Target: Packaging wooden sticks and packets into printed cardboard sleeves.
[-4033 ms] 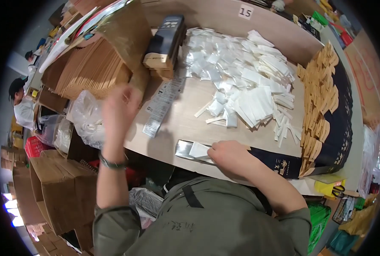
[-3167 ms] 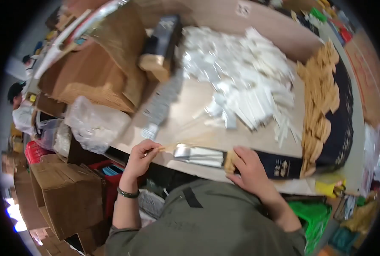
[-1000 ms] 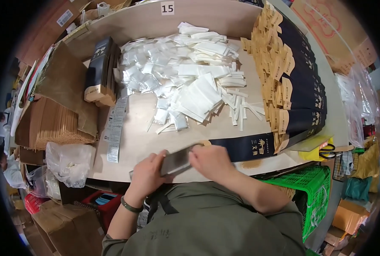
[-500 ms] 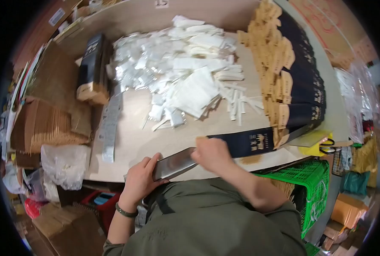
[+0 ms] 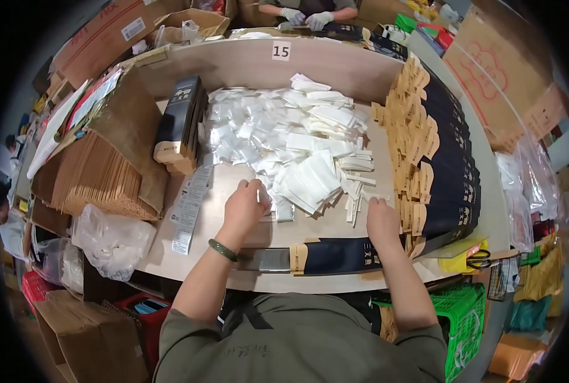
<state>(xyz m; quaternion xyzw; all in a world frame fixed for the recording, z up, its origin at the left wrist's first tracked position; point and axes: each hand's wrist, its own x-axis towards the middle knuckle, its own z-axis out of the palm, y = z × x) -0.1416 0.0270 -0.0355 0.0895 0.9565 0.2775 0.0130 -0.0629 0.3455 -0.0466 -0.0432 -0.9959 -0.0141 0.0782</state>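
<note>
Pale tabletop [image 5: 322, 230], curved near edge, raised back wall. Left side: cardboard box [image 5: 147, 143] packed with brown card, stack of dark boxes [image 5: 181, 115], printed strip [image 5: 192, 214], plastic bag [image 5: 115, 236]. Right side: overlapping row of navy sleeves [image 5: 447, 185] with tan ends. Green crate [image 5: 460, 319] below the near edge; scissors [image 5: 479, 258] at the right corner. Beyond the wall, a co-worker's gloved hands [image 5: 294, 17].

Left grip [image 5: 246, 207]: fingers curled, at the near edge of the clear packets [image 5: 233, 121]; cannot tell whether one is pinched. Right grip [image 5: 383, 220]: fingertips drawn together at the right end of the white sticks [image 5: 354, 207]; any hold unclear. White napkins [image 5: 310, 182] lie between the two. Metal piece [image 5: 268, 260] lies nearer the body than both, its right end meeting the tan end of a single sleeve [image 5: 335, 254].

Half a second ago both grips are on the metal piece; now it lies free of them, and they stand well apart, farther forward. Gloved hands newly in view.
</note>
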